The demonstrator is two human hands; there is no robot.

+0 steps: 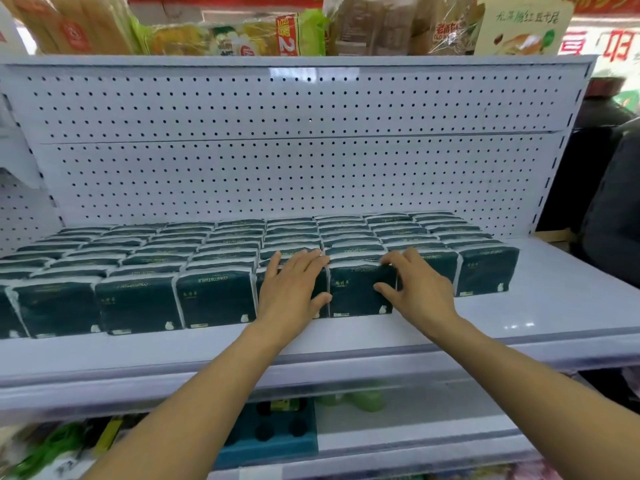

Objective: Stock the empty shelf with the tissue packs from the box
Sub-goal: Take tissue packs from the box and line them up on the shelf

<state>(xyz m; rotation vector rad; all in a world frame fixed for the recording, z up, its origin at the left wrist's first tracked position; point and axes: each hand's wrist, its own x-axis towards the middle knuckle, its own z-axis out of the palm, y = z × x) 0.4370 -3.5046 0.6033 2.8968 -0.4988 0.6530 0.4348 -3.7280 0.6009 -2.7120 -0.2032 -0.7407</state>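
- The white shelf carries rows of dark green tissue packs standing upright, running from the left edge across to near the right end, several rows deep back to the pegboard wall.
- The left hand lies flat with straight fingers over the front and top of one front-row pack, thumb out to the right.
- The right hand sits just right of it, fingers curled over the top edge of the neighbouring front-row pack and thumb against its face.
- That pack stands between both hands, touching each.
- A bare strip of shelf lies in front of the packs.
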